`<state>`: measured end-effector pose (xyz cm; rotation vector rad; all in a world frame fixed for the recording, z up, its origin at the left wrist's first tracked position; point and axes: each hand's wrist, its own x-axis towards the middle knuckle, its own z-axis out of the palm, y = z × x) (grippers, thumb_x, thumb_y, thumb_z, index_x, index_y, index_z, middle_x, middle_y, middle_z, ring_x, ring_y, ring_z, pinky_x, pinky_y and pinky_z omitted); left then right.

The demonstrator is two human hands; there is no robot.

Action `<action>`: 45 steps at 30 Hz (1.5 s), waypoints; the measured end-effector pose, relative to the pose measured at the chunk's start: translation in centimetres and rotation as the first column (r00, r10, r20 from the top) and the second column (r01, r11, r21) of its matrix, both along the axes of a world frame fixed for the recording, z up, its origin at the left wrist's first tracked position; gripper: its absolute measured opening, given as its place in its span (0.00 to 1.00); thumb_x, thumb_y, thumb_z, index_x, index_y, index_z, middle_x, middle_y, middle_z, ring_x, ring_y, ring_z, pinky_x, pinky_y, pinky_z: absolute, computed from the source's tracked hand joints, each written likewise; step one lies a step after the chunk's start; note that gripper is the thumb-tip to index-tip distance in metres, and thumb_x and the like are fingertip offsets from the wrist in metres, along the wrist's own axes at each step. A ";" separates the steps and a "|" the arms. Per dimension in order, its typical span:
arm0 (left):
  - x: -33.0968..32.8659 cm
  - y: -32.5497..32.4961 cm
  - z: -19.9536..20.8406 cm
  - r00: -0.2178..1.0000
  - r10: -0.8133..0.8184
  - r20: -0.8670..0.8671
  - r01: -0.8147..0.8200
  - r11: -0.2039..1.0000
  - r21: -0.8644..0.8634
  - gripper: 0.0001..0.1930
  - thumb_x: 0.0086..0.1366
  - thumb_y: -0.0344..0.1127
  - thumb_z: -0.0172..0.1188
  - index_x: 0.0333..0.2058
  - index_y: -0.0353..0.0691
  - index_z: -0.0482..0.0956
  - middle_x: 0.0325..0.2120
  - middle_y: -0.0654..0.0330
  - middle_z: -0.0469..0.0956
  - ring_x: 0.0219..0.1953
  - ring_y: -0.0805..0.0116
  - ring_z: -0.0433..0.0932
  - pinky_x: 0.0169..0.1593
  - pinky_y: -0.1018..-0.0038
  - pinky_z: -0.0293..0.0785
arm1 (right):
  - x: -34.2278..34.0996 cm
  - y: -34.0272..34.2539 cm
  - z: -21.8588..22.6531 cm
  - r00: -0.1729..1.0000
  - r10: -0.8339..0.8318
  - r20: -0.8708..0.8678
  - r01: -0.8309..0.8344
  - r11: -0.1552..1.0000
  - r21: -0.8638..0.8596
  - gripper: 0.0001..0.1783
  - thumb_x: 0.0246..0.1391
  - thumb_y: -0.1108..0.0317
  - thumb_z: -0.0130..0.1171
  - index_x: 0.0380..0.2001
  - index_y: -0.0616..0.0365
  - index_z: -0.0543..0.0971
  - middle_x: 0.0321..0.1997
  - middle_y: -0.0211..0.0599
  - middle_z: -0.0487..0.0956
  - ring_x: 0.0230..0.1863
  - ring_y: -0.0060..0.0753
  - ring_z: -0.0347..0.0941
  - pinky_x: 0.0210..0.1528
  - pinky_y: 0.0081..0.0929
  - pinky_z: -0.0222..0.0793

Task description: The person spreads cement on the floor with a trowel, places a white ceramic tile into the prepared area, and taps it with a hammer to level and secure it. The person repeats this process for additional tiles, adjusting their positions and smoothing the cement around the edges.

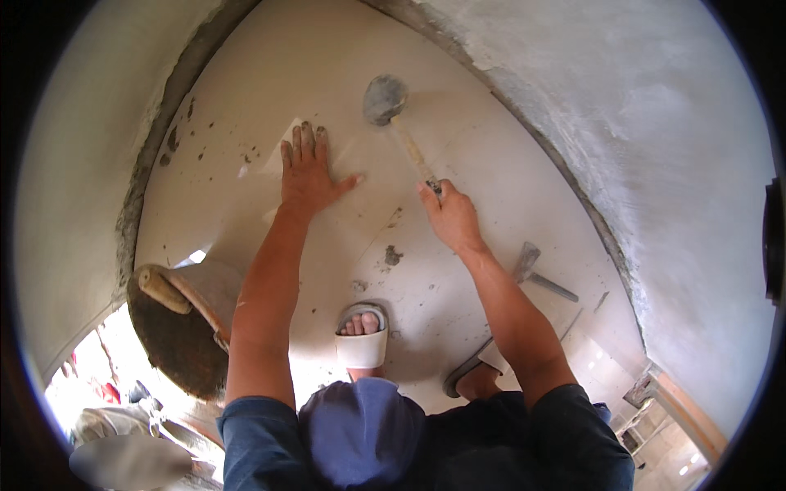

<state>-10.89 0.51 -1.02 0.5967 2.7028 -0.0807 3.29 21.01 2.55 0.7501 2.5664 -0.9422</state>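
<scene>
Nearest, one foot in a white slide sandal [363, 334] stands on the pale floor tile [458, 147], toes pointing away; a second foot in a grey sandal [468, 376] sits to its right, partly hidden by the right forearm. At the near left a round mortar pan [176, 344] lies tipped at the tile's edge, with one pale roller-like handle [162, 288] resting on its rim. To the right, just past the right forearm, one small metal hammer [536, 274] lies flat on the tile. Dark mortar specks dot the floor between the sandals and the hands.

Farther out, the left hand [307, 168] lies flat on the tile, fingers spread wide, palm down. The right hand [450, 217] is wrapped around the wooden handle of one rubber mallet [385, 98], whose grey head rests at the far middle of the tile, apart from the left hand.

A rough plastered wall [655, 123] curves along the right and far edges, and another wall closes the left; bare tile lies open between the hands.
</scene>
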 end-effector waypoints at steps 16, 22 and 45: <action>-4.0 5.5 -0.5 0.997 -0.071 -0.004 0.071 0.997 0.000 0.53 0.53 0.78 0.46 0.70 0.52 0.45 0.70 0.53 0.40 0.72 0.50 0.35 0.68 0.41 0.36 | -8.6 3.1 -1.2 0.963 -0.033 -0.266 0.052 0.997 0.062 0.24 0.61 0.50 0.52 0.28 0.64 0.72 0.19 0.54 0.76 0.25 0.61 0.75 0.29 0.49 0.70; -3.9 5.6 -0.2 0.999 -0.053 0.006 0.053 0.999 -0.008 0.53 0.53 0.78 0.47 0.70 0.54 0.44 0.71 0.55 0.39 0.72 0.52 0.33 0.68 0.40 0.34 | -5.3 2.4 -1.5 0.981 -0.107 -0.162 0.114 0.993 0.036 0.25 0.61 0.48 0.52 0.30 0.64 0.72 0.20 0.53 0.77 0.26 0.61 0.76 0.30 0.49 0.71; -9.0 4.3 1.2 0.996 0.070 0.057 -0.073 0.997 0.038 0.59 0.48 0.76 0.54 0.70 0.50 0.41 0.71 0.54 0.37 0.72 0.51 0.34 0.66 0.36 0.39 | -4.9 5.0 3.0 0.988 -0.104 -0.115 0.097 0.993 -0.068 0.29 0.61 0.44 0.49 0.32 0.65 0.73 0.23 0.57 0.77 0.30 0.57 0.77 0.34 0.49 0.69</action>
